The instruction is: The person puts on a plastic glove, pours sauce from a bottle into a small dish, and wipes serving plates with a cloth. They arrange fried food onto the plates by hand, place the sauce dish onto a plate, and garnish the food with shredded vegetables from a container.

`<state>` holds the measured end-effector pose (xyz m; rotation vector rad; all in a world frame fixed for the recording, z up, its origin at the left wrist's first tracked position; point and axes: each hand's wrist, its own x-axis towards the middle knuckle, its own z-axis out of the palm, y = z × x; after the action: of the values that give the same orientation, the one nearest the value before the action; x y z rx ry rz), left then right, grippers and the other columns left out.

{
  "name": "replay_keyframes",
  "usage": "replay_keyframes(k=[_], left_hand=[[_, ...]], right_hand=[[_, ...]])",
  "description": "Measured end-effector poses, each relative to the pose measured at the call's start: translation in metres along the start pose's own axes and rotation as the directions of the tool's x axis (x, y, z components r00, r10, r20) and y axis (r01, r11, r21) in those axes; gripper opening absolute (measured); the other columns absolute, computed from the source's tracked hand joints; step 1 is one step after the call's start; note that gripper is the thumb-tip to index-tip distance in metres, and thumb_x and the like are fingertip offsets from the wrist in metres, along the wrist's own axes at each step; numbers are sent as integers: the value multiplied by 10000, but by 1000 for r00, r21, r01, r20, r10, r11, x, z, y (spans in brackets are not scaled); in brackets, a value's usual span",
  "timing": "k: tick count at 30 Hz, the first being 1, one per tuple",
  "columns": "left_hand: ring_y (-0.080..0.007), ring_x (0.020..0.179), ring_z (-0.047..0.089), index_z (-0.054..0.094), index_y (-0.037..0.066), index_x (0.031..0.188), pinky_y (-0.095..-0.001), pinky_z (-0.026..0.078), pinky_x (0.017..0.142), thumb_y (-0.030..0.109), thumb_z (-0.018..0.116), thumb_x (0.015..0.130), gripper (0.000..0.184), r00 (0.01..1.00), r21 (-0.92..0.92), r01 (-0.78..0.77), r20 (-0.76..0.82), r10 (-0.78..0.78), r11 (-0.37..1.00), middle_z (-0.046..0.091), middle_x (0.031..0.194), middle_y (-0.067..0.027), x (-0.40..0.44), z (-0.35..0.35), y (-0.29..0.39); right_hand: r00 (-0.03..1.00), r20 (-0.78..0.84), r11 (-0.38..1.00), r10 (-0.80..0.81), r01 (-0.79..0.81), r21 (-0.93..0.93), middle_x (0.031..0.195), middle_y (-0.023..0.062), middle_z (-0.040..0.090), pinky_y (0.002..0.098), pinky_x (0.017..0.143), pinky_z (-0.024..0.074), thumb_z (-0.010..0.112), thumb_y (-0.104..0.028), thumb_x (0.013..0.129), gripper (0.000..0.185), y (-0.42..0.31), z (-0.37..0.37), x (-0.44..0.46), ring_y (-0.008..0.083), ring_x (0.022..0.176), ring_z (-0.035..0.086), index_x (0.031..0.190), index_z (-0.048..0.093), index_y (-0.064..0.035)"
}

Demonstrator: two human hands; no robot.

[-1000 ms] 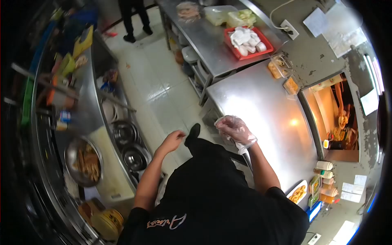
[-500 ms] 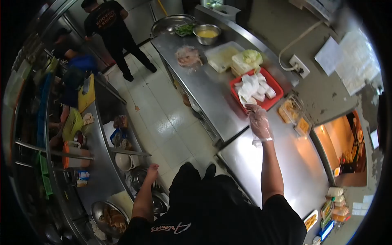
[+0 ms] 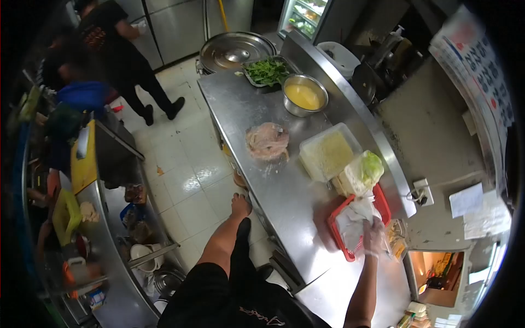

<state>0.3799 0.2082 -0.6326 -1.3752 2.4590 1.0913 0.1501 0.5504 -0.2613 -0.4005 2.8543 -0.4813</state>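
Observation:
My right hand, in a clear plastic glove, reaches into a red plastic basket. Its fingers close on a crumpled white cloth lying there; the fingertips are partly hidden. My left hand is bare and hangs beside the counter edge, fingers curled in, with nothing visible in it. Touching the basket's far side is a pale tub with a leafy green cabbage on top. Behind that sits a translucent plastic container with a yellowish lid or content.
On the steel counter lie pale raw meat, a bowl of yellow liquid and a tray of green leaves. A co-worker stands at the far left. Shelving with a yellow cutting board runs along the left.
My view has shifted toward the counter's far end. My right hand has gone from the basket's near edge in over the cloth. My left hand has swung forward to the counter edge.

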Motion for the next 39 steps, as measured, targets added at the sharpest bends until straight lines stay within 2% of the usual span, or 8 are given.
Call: replay_keyframes(k=[3, 5, 8, 12, 20, 30, 36, 39], left_hand=[[-500, 1174, 442, 481, 18, 1372, -537, 423, 990, 334, 559, 909, 566, 970, -87, -242, -15, 242, 966, 361, 1388, -319, 63, 14, 4], [-456, 1183, 475, 473, 58, 1401, -520, 431, 994, 320, 567, 895, 577, 967, -367, -158, 132, 219, 917, 453, 1381, -277, 88, 15, 11], [-446, 1175, 487, 481, 59, 1392, -513, 437, 989, 321, 574, 893, 571, 924, -278, -319, 121, 362, 906, 468, 1370, -266, 107, 17, 23], [-432, 1165, 503, 492, 60, 1382, -503, 444, 982, 321, 583, 892, 562, 881, -197, -432, 119, 459, 880, 487, 1356, -252, 117, 24, 30], [-404, 1145, 536, 514, 62, 1360, -484, 459, 969, 322, 602, 889, 545, 839, -148, -508, 140, 527, 849, 525, 1327, -223, 120, 25, 27], [-369, 1120, 576, 541, 65, 1333, -459, 479, 952, 322, 626, 885, 524, 802, -105, -575, 122, 584, 811, 573, 1292, -187, 116, 17, 31], [-349, 1105, 600, 558, 66, 1316, -445, 490, 943, 323, 640, 882, 511, 762, -72, -640, 62, 644, 765, 602, 1270, -165, 105, 17, 32], [-338, 1097, 613, 566, 67, 1308, -437, 496, 938, 323, 647, 881, 505, 713, -34, -701, -8, 701, 712, 616, 1259, -155, 92, 15, 32]], right_hand=[[933, -361, 912, 20, 131, 389, 1214, 151, 617, 367, 992, 427, 547, -214, 983, 396, 48, -10, -2, 238, 1120, 565, 1300, 553, 24], [900, -363, 596, 242, 157, 787, 1284, 144, 577, 368, 1015, 420, 529, -254, 996, 454, 46, -33, -21, 242, 1153, 549, 1357, 498, 19], [832, -539, 865, 131, 169, 472, 1288, 132, 569, 389, 1027, 410, 487, -355, 1001, 499, 77, -55, -39, 251, 1185, 532, 1343, 508, 8], [776, -442, 698, 450, 3, 716, 1280, 123, 573, 396, 1016, 419, 527, -369, 982, 514, 60, -52, -54, 248, 1171, 541, 1346, 506, -6], [856, -175, 397, 486, -38, 917, 1264, 99, 577, 353, 965, 452, 614, -263, 948, 454, 64, -15, -63, 219, 1134, 550, 1333, 535, -35], [858, -282, 575, 429, -19, 818, 1133, 93, 584, 346, 867, 484, 615, -359, 950, 454, 94, 21, -59, 206, 1012, 570, 1248, 571, -19], [954, 60, -156, 295, -14, 988, 1291, 166, 553, 376, 915, 511, 494, -395, 983, 536, 62, -8, -66, 279, 1113, 578, 1352, 473, -6], [923, -100, -263, 372, 208, 942, 1367, 211, 506, 551, 1000, 476, 425, -364, 982, 555, 53, -1, -55, 376, 1223, 524, 1393, 418, 8]])
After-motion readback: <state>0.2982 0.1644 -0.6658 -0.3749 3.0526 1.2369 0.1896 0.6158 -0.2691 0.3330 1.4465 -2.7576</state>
